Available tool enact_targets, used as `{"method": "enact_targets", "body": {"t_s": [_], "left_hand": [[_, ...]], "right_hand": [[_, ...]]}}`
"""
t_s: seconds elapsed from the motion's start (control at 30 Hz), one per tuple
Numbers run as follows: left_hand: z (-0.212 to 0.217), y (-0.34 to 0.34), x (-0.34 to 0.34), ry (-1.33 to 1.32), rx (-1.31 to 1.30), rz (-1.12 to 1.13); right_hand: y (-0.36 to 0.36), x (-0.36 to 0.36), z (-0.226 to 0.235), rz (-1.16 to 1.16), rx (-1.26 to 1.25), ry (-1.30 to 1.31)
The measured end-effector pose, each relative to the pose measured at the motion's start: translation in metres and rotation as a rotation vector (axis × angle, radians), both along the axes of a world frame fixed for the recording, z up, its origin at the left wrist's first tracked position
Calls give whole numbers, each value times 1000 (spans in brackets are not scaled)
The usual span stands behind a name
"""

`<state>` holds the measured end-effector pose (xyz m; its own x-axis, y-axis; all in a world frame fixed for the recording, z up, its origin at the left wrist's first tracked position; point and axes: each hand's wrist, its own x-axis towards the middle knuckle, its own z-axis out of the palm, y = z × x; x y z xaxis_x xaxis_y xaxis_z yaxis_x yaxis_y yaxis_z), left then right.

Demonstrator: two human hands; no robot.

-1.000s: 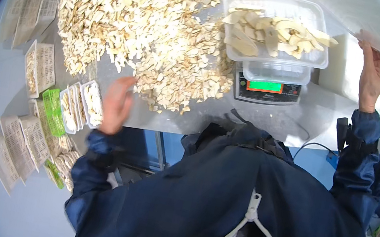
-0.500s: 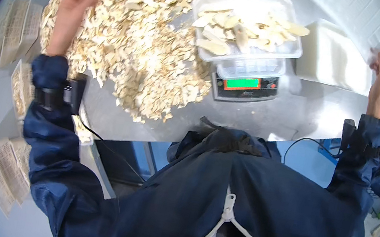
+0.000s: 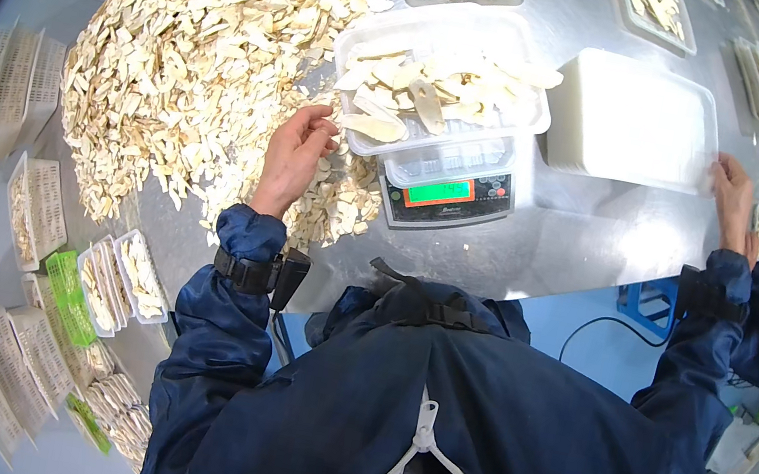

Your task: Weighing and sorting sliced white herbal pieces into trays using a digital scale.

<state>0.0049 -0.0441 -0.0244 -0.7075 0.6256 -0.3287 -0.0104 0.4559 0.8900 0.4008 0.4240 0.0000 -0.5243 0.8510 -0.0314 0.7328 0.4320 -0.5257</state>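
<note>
- The left hand (image 3: 297, 160) was laid on the near edge of the heap (image 3: 199, 53) of pale slices, its fingers curled down into the pieces. Whether any slices were pinched could not be told, since the fingertips were hidden among them.
- The right hand (image 3: 734, 198) was rested against the near right edge of the stack (image 3: 636, 120) of empty white trays, fingers bent onto the rim. A light hold on the top tray was judged likely, but a firm clench was not shown.
- From the left hand, the filled tray (image 3: 443, 81) was found at about 1 o'clock, just beside it, its nearest slices almost touching the fingers.
- The tray was seated on the scale (image 3: 444, 188), whose lit display was placed at 3 o'clock from the left hand, near.
- The tray's long axis was run roughly from 8 to 2 o'clock, with its low corner turned toward the left hand.
- The left hand was much the nearer one to the tray and the heap; the right hand was well apart from both, out at 3 o'clock.
- The bulk of the heap was spread from 9 to 12 o'clock of the left hand across the metal table (image 3: 591, 244).
- Packed bags (image 3: 114, 272) were lined at 7 o'clock, by the table's left edge.
</note>
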Motion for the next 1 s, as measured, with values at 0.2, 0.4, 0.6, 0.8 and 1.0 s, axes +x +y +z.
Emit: {"method": "enact_targets", "body": {"t_s": [0.2,0.4,0.6,0.8,1.0], "left_hand": [[-3,-3,19,-130,88,17],[1,9,26,-106,140,97],[-6,14,26,-238,190,158],[0,25,31,-252,229,125],[21,-2,14,-136,208,199]], "right_hand": [[-29,-16,13,17,311,-303],[-79,-67,17,397,509,-214],[-179,-151,54,483,207,293],[-184,-156,49,438,215,285],[-180,-146,45,408,203,264]]}}
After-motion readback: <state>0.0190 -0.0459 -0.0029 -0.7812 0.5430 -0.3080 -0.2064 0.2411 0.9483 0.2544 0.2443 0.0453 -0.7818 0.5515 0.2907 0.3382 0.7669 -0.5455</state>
